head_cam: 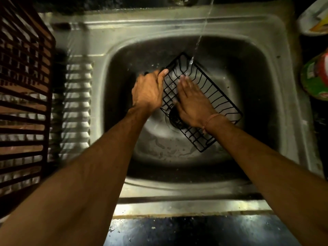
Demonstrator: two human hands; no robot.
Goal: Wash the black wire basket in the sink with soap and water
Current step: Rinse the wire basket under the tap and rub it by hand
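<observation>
The black wire basket (204, 102) sits tilted inside the steel sink (177, 29), lying on a diagonal over the middle of the bowl, one corner pointing to the sink's far edge and the other end low toward the near right. It partly covers the dark drain (174, 117). A thin stream of water (200, 36) falls from the far edge and lands on the basket's far corner, just by the fingertips of the right hand (192, 103). That hand lies flat inside the basket with fingers straight and together, pressing on the wires. The left hand (148, 90) grips the basket's left rim, fingers curled over it and thumb against the wire. A thin band (211, 119) circles the right wrist. On the sink's left drainboard stands a brown slatted crate (23, 96). Past the sink's right edge a green and red container (316, 79) is partly in view.
</observation>
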